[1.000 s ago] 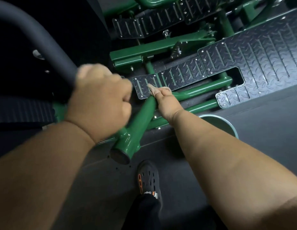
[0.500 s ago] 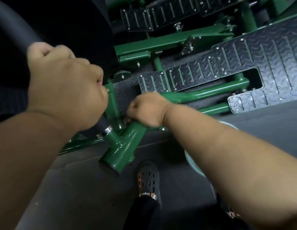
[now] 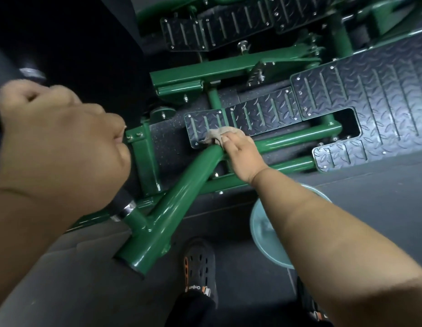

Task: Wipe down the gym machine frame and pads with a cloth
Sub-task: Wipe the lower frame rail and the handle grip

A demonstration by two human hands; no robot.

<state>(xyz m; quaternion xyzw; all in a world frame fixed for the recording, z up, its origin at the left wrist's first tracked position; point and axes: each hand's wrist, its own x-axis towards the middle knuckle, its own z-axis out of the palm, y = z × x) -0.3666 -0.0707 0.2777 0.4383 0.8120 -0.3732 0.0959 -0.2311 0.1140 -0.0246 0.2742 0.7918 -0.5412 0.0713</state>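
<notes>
Two bare hands work a green frame tube (image 3: pixel 181 197): below it, a black clog (image 3: pixel 200 267) reads "Onijump"; the left hand (image 3: pixel 61 147) fists a black handle (image 3: pixel 121 200); farther up, the right hand (image 3: pixel 243 156) fingers press a beige cloth (image 3: pixel 217 135) against the tube beside a tread plate (image 3: pixel 205 126).

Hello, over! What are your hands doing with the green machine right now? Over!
Left hand gripping black handle. Right hand pressing cloth on green tube. Basin under right arm, nothing blocking.
</notes>
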